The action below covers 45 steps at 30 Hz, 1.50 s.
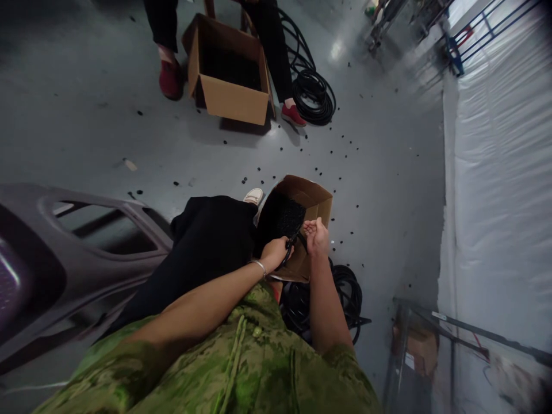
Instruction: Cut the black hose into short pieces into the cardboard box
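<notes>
Black pieces [292,215] are partly filling your near box [318,196], coiled hose [351,287] is remaining, your left hand [276,253] is apparently gripping a dark tool [288,252], your right hand [318,236] curling, its hold unclear.

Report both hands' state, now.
Left hand: closed, holding a black item.
Right hand: fingers partly curled; whether it holds anything cannot be told.
</notes>
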Motion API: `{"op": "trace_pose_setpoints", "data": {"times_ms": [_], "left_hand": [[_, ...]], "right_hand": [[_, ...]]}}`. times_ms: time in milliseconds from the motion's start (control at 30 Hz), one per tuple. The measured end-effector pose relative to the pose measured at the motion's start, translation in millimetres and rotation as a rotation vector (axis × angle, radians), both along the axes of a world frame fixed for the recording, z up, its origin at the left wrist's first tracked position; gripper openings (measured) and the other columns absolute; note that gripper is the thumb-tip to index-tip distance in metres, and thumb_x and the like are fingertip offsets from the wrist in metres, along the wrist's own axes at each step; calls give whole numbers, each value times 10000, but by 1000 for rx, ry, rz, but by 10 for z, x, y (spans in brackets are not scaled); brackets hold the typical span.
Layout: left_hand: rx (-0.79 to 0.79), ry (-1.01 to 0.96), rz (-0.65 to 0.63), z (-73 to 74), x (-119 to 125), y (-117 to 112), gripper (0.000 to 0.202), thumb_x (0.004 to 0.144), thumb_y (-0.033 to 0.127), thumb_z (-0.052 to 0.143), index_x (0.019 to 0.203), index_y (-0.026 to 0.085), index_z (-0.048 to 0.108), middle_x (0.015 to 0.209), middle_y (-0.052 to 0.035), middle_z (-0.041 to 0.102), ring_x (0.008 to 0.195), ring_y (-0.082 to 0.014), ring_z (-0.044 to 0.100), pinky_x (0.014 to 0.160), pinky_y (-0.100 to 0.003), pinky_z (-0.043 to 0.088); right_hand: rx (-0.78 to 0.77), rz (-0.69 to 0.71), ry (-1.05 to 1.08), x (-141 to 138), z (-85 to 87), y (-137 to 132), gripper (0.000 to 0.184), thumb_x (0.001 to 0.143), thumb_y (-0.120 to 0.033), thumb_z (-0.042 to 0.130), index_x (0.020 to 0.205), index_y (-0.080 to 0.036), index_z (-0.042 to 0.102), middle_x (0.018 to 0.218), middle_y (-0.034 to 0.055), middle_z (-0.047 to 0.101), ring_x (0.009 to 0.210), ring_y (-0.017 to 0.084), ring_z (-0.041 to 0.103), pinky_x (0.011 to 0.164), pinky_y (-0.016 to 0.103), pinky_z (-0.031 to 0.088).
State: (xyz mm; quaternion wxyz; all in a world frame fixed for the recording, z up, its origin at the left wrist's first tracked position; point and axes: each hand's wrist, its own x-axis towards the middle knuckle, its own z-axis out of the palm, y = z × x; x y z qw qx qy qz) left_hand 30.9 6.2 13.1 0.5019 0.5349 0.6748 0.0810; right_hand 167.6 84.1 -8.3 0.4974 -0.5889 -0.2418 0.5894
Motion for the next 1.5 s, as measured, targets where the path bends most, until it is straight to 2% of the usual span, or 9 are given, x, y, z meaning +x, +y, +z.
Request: {"op": "trace_pose_setpoints", "data": {"times_ms": [200, 433, 567, 633, 733, 800, 967, 1100, 1500], "left_hand": [[15, 3, -1, -31, 5, -2, 285, 928, 337, 523, 1114, 204, 692, 1028, -96, 760, 926, -206, 715, 726, -244, 467], [26, 7, -6, -69, 10, -7, 293, 919, 350, 524, 1118, 204, 682, 1040, -96, 759, 948, -218, 711, 718, -252, 465], [25, 4, -1, -44, 0, -4, 294, 926, 338, 514, 1122, 200, 683, 1043, -97, 759, 947, -214, 711, 731, -252, 469], [26, 4, -1, -28, -7, -2, 300, 930, 339, 511, 1133, 199, 682, 1047, -99, 758, 951, -214, 710, 738, -254, 474], [22, 5, 0, -10, -11, 4, 306, 932, 352, 516, 1147, 205, 678, 1044, -95, 758, 949, -208, 710, 748, -250, 479], [22, 8, -2, 1, -10, 6, 309, 934, 359, 515, 1150, 206, 675, 1045, -96, 757, 950, -207, 710, 756, -250, 482], [34, 11, -30, 37, -13, -4, 315, 939, 358, 497, 1157, 201, 661, 1063, -110, 750, 972, -221, 706, 764, -259, 483], [53, 6, -84, 52, -19, -16, 328, 945, 341, 475, 1198, 199, 628, 1045, -115, 750, 932, -232, 714, 744, -273, 481], [56, -44, -154, -10, -25, -34, 288, 927, 266, 505, 1183, 185, 610, 1021, -109, 748, 921, -224, 714, 775, -274, 483]], "right_hand": [[-26, 58, 362, 11, 284, -52, 626, 1012, -599, 174, 1051, -217, 668, 1259, 84, 696, 1163, 204, 652, 1003, 457, 506], [22, 49, 345, 26, 324, -62, 655, 1005, -610, 126, 1111, -230, 649, 1365, 92, 628, 1285, 180, 570, 1093, 458, 430], [60, 87, 149, 53, 243, -68, 634, 985, -630, 178, 1129, -231, 650, 1337, 102, 643, 1223, 199, 616, 1030, 446, 476], [83, 117, -66, 98, 195, -123, 546, 962, -618, 320, 1128, -221, 657, 1267, 103, 681, 1168, 209, 641, 1000, 428, 489], [143, 256, -501, 183, 126, -274, 324, 866, -478, 596, 1027, -220, 706, 1115, 72, 737, 1098, 208, 643, 1002, 368, 468], [186, 376, -694, 221, 87, -385, 193, 824, -375, 657, 933, -234, 732, 1022, 44, 752, 1043, 202, 644, 1002, 330, 452], [249, 492, -820, 216, 22, -511, 147, 841, -320, 644, 918, -252, 750, 946, 24, 752, 974, 195, 650, 965, 311, 451], [295, 573, -925, 228, 14, -480, 190, 875, -334, 613, 975, -260, 757, 1006, 36, 750, 984, 204, 634, 980, 335, 425], [431, 915, -1295, 393, 59, -407, 227, 943, -380, 571, 1030, -268, 749, 891, 71, 711, 910, 235, 558, 957, 388, 308]]}}
